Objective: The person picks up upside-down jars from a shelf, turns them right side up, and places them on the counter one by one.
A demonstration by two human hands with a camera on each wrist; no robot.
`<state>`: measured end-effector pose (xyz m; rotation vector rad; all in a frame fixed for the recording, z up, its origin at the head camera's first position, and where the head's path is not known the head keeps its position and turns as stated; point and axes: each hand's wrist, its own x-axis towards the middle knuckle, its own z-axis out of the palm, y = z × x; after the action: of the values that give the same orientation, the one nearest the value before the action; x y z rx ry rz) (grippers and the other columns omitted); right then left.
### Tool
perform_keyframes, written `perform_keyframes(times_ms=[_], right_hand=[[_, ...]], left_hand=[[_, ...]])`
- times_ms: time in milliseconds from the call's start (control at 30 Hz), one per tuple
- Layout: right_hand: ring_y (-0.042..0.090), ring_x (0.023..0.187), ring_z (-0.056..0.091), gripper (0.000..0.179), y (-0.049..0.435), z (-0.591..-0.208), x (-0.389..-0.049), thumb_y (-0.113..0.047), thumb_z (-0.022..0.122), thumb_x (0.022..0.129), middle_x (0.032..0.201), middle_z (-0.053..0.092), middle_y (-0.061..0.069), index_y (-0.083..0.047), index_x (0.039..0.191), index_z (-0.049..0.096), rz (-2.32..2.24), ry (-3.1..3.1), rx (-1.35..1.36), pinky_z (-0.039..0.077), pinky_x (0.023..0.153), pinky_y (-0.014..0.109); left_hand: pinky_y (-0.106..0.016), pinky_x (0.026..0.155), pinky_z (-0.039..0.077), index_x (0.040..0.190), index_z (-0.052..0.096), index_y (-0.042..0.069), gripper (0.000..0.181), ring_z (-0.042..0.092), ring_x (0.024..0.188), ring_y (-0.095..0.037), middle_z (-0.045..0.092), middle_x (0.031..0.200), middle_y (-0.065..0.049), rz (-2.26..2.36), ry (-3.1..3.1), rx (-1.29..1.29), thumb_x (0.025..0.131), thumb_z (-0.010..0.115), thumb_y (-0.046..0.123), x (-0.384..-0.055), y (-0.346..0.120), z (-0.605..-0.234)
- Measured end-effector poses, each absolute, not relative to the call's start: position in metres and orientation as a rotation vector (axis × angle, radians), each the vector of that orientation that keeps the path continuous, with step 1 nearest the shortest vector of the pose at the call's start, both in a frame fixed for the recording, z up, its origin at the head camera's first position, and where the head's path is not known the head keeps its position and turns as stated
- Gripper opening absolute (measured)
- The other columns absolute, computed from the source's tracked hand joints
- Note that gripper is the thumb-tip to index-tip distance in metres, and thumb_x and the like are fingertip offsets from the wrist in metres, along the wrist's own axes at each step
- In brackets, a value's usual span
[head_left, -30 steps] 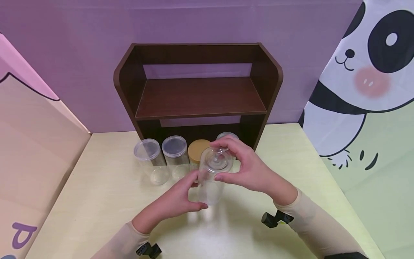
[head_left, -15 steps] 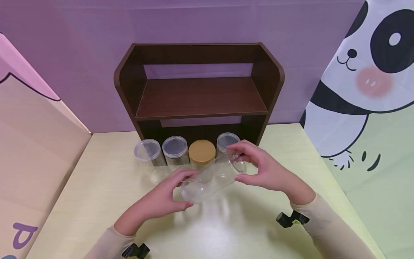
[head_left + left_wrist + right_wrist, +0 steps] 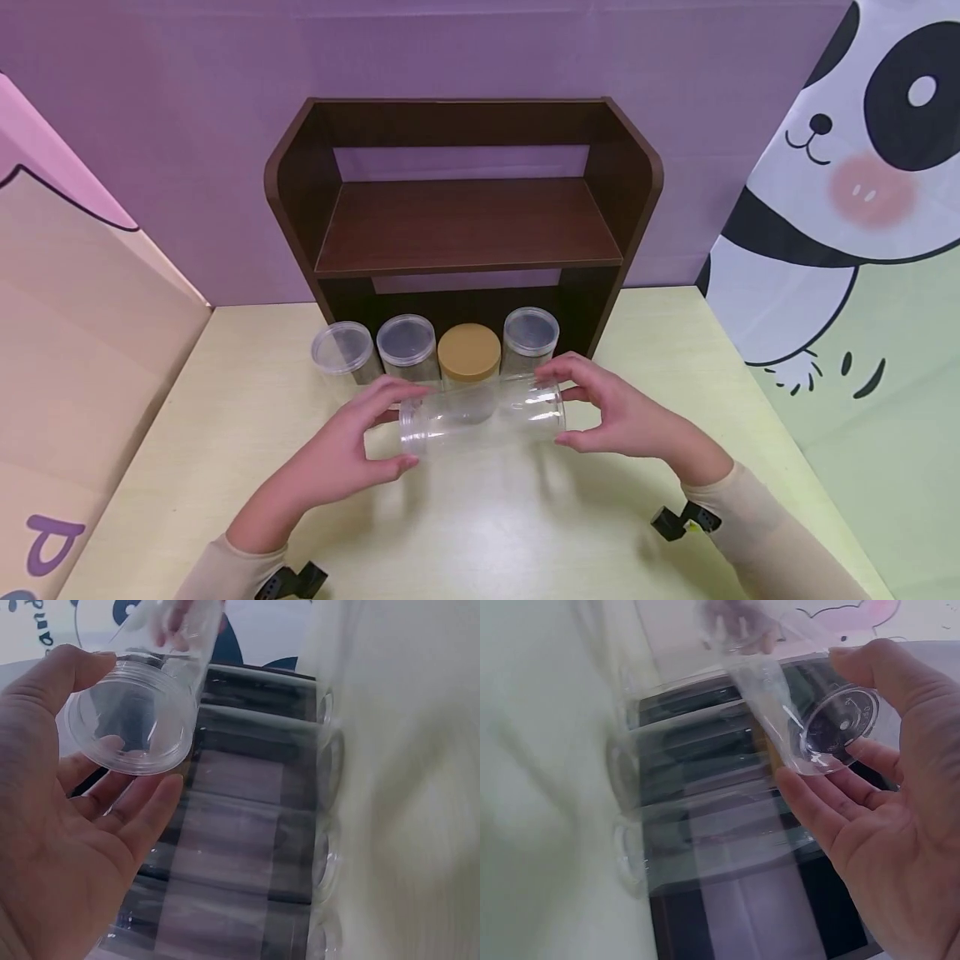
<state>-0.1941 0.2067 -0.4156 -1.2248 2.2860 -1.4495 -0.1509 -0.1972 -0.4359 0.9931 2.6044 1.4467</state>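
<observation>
A clear plastic jar (image 3: 483, 414) lies sideways in the air between my two hands. My left hand (image 3: 347, 442) grips its ridged rim end, thumb on one side and fingers on the other. That round end (image 3: 131, 720) faces the left wrist camera; whether a clear lid covers it, I cannot tell. At the other end, my right hand (image 3: 618, 415) holds the jar by its base (image 3: 841, 724), which has embossed marks. Just behind stand a yellow-lidded jar (image 3: 469, 350) and clear-lidded jars (image 3: 406, 337), partly hidden by the held jar and left hand.
A dark brown two-tier shelf (image 3: 468, 225) stands at the back against the purple wall. In front of its lower tier the jars form a row, with a clear-lidded jar (image 3: 531, 331) at the right end. The pale table (image 3: 480, 533) extends toward me.
The jar has turned from nearly upright to lying sideways. My left hand has moved left with the rim end, and my right hand has moved right and down with the base.
</observation>
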Motion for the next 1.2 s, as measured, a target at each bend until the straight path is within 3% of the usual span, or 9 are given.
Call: perform_keyframes(times_ms=[167, 333, 467, 700, 900, 1067, 1200], right_hand=[[0.024, 0.141, 0.058, 0.071, 0.206, -0.424, -0.195, -0.006, 0.090, 0.092, 0.149, 0.060, 0.012, -0.009, 0.153, 0.053, -1.395, 2.321, -1.196, 0.053, 0.117, 0.045], [0.025, 0.140, 0.058, 0.072, 0.204, -0.425, -0.194, -0.006, 0.092, 0.091, 0.148, 0.060, 0.014, -0.008, 0.152, 0.053, -1.398, 2.326, -1.198, 0.053, 0.117, 0.046], [0.027, 0.140, 0.059, 0.071, 0.204, -0.427, -0.193, -0.004, 0.091, 0.091, 0.147, 0.061, 0.009, -0.006, 0.152, 0.053, -1.417, 2.314, -1.218, 0.053, 0.117, 0.045], [0.030, 0.138, 0.061, 0.070, 0.203, -0.437, -0.192, -0.006, 0.091, 0.092, 0.145, 0.061, 0.019, -0.003, 0.151, 0.053, -1.447, 2.265, -1.225, 0.052, 0.118, 0.042], [0.036, 0.135, 0.062, 0.071, 0.198, -0.444, -0.190, -0.007, 0.092, 0.092, 0.146, 0.062, 0.008, -0.005, 0.151, 0.054, -1.435, 2.237, -1.196, 0.051, 0.120, 0.046], [0.040, 0.134, 0.063, 0.070, 0.190, -0.453, -0.190, -0.011, 0.093, 0.091, 0.145, 0.064, 0.012, -0.007, 0.150, 0.056, -1.410, 2.253, -1.153, 0.049, 0.121, 0.039], [0.039, 0.133, 0.064, 0.068, 0.181, -0.460, -0.190, -0.012, 0.093, 0.091, 0.143, 0.065, 0.016, -0.006, 0.149, 0.058, -1.411, 2.255, -1.143, 0.050, 0.120, 0.041]], left_hand=[[-0.038, 0.113, 0.056, 0.155, 0.060, 0.019, 0.077, 0.064, 0.128, -0.021, 0.058, 0.149, -0.005, 1.517, 2.587, 1.005, 0.087, 0.092, 0.002, -0.152, -0.201, -0.436], [-0.035, 0.112, 0.056, 0.153, 0.060, 0.017, 0.078, 0.064, 0.129, -0.022, 0.058, 0.150, -0.004, 1.534, 2.591, 0.978, 0.085, 0.092, -0.002, -0.152, -0.202, -0.437], [-0.035, 0.112, 0.057, 0.154, 0.060, 0.013, 0.078, 0.063, 0.130, -0.022, 0.058, 0.150, -0.003, 1.547, 2.576, 0.975, 0.085, 0.091, -0.005, -0.153, -0.202, -0.438], [-0.038, 0.111, 0.057, 0.156, 0.058, 0.016, 0.077, 0.064, 0.131, -0.028, 0.057, 0.149, 0.000, 1.560, 2.530, 0.983, 0.088, 0.089, -0.004, -0.152, -0.203, -0.436], [-0.038, 0.110, 0.058, 0.155, 0.058, 0.017, 0.077, 0.063, 0.131, -0.024, 0.057, 0.151, 0.000, 1.569, 2.546, 1.043, 0.088, 0.089, -0.004, -0.153, -0.201, -0.427], [-0.037, 0.111, 0.058, 0.155, 0.060, 0.017, 0.077, 0.062, 0.131, -0.020, 0.058, 0.151, -0.003, 1.549, 2.579, 1.066, 0.087, 0.091, -0.003, -0.155, -0.196, -0.417], [-0.043, 0.114, 0.056, 0.154, 0.061, 0.017, 0.077, 0.060, 0.133, -0.019, 0.060, 0.151, -0.002, 1.509, 2.621, 1.066, 0.086, 0.092, 0.000, -0.156, -0.189, -0.411]])
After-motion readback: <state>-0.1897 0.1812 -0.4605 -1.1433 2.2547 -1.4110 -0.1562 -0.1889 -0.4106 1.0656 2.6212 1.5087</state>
